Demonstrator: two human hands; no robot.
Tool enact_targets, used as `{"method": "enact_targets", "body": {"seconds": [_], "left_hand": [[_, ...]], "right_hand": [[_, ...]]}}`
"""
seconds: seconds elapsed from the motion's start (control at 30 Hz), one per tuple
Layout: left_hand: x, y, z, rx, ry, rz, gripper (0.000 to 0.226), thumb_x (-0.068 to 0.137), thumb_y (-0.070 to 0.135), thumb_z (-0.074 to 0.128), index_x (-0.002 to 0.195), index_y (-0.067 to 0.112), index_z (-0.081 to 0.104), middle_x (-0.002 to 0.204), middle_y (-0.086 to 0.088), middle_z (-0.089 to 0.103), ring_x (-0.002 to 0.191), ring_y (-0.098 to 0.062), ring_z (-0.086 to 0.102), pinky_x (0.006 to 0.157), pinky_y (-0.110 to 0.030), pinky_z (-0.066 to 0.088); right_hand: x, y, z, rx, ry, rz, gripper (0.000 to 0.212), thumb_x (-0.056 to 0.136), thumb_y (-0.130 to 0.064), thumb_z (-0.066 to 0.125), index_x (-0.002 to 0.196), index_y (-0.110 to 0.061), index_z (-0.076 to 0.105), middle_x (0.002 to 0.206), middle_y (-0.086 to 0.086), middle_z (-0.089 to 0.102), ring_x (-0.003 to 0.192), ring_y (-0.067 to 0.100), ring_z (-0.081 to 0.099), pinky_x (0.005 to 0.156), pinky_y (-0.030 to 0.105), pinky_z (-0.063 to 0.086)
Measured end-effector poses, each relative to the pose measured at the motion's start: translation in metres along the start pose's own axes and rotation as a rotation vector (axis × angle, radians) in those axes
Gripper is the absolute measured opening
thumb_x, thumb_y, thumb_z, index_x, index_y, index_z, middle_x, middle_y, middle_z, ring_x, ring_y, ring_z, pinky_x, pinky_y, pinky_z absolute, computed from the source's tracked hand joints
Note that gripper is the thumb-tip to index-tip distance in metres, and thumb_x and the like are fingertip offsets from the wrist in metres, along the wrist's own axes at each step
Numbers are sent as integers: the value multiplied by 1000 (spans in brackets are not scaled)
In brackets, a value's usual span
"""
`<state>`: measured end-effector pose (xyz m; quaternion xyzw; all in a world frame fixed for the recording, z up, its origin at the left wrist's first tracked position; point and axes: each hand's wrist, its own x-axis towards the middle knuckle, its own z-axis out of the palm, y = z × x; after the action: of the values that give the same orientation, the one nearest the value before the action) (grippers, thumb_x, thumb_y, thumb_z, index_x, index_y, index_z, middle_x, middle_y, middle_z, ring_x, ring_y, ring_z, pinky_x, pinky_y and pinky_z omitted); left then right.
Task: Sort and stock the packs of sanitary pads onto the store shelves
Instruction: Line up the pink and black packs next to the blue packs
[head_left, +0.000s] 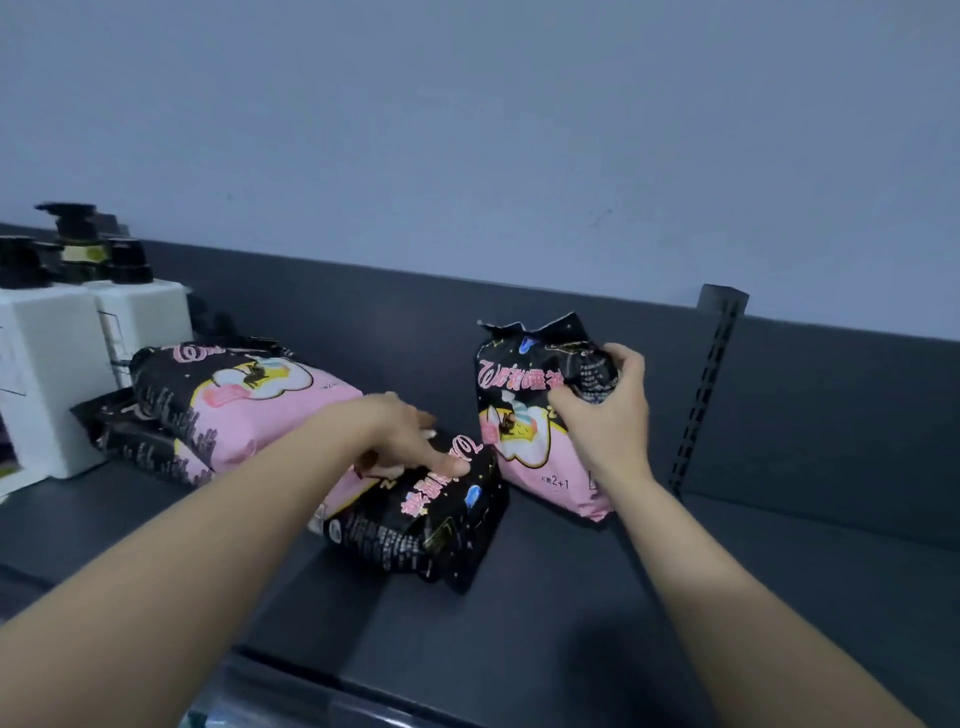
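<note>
Shelf (597, 597) of dark grey metal carries four black and pink packs of pads, seen from the head view. Right hand (608, 410) is clamped on the upright pack (519, 415): its fingers curl over the crumpled black upper right corner and the palm lies against the pack's right side. This pack stands on its pink lower end towards the back of the shelf, leaning slightly, just left of the slotted post (706, 384).

Left hand (410, 436) is closed on the flat pack (415, 525), thumb pressed on its top face and fingers curled at its far pink end. The flat pack lies on its side in the middle of the shelf, its black end towards the camera, close beside the foot of the upright pack; whether the two touch cannot be told.

To the left lies the stacked pair (234, 400), one pack on top of another, the upper one tilted. White bottles (52, 374) with black pump caps stand just behind and left of the pair. Pale blue wall (467, 130) rises behind the shelf.
</note>
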<state>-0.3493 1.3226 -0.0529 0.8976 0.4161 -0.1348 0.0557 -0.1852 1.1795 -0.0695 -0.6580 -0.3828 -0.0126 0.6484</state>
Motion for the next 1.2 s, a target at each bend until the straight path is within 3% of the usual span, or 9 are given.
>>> {"method": "enact_targets", "body": {"seconds": [0.17, 0.27, 0.37, 0.47, 0.5, 0.6, 0.87, 1.07, 1.2], "left_hand": [[15, -1, 4, 108, 39, -11, 129, 38, 106, 25, 138, 27, 48, 141, -2, 47, 133, -24, 39, 108, -40, 33], [22, -2, 8, -52, 47, 121, 104, 57, 90, 51, 134, 19, 48, 138, -1, 47, 125, -22, 46, 105, -36, 37], [21, -5, 9, -248, -123, 186, 108, 54, 82, 66, 137, 16, 46, 135, 1, 53, 120, -19, 52, 104, -33, 42], [21, -9, 9, -327, -210, 181, 117, 32, 84, 74, 116, 3, 65, 102, -6, 69, 86, -24, 64, 77, -33, 53], [21, -10, 10, -392, -222, 192, 122, 24, 82, 77, 114, 0, 65, 100, -8, 72, 82, -24, 65, 76, -34, 54], [24, -12, 11, -657, -187, 256, 126, 22, 69, 87, 125, 3, 56, 116, -7, 69, 99, -20, 68, 90, -36, 55], [12, 18, -5, -1339, -147, 618, 88, 18, 35, 99, 96, 6, 69, 97, -16, 74, 80, -24, 73, 66, -32, 59], [1, 70, 1, -1520, -86, 625, 58, 36, 5, 89, 90, 6, 69, 97, -20, 72, 77, -29, 72, 74, -43, 60], [-12, 114, 4, -1617, -13, 627, 56, 48, -6, 83, 100, 8, 67, 104, -18, 71, 88, -32, 70, 82, -47, 58]], "right_hand": [[-4, 20, -12, -44, -102, 81, 73, 72, -22, 79, 133, -21, 39, 102, -18, 58, 99, 11, 58, 82, 24, 41], [-8, 29, -16, -132, -153, 128, 89, 59, -36, 90, 129, -21, 37, 112, -13, 56, 105, 10, 55, 89, 27, 43], [-13, 31, -19, -186, -150, 190, 71, 63, -29, 90, 114, -21, 41, 104, -11, 55, 104, 14, 55, 82, 27, 41], [-16, 30, -21, -199, -100, 201, 66, 65, -29, 89, 111, -18, 43, 104, -9, 56, 101, 15, 56, 80, 28, 42], [-17, 29, -22, -207, -79, 205, 65, 65, -30, 88, 110, -18, 43, 101, -10, 56, 99, 15, 56, 78, 28, 42], [-22, 30, -29, -236, 10, 212, 64, 64, -34, 88, 109, -18, 45, 102, -8, 59, 99, 17, 57, 79, 31, 46], [-36, 13, -76, -260, 343, 143, 54, 67, -39, 84, 104, -20, 50, 95, -9, 63, 91, 18, 60, 79, 32, 46], [-53, 11, -138, -146, 490, 141, 51, 50, -49, 82, 89, -34, 54, 102, -4, 66, 94, 15, 64, 88, 42, 53], [-67, 8, -186, -144, 568, 146, 43, 60, -29, 89, 89, -31, 58, 95, -10, 69, 89, 12, 66, 87, 41, 54]]}}
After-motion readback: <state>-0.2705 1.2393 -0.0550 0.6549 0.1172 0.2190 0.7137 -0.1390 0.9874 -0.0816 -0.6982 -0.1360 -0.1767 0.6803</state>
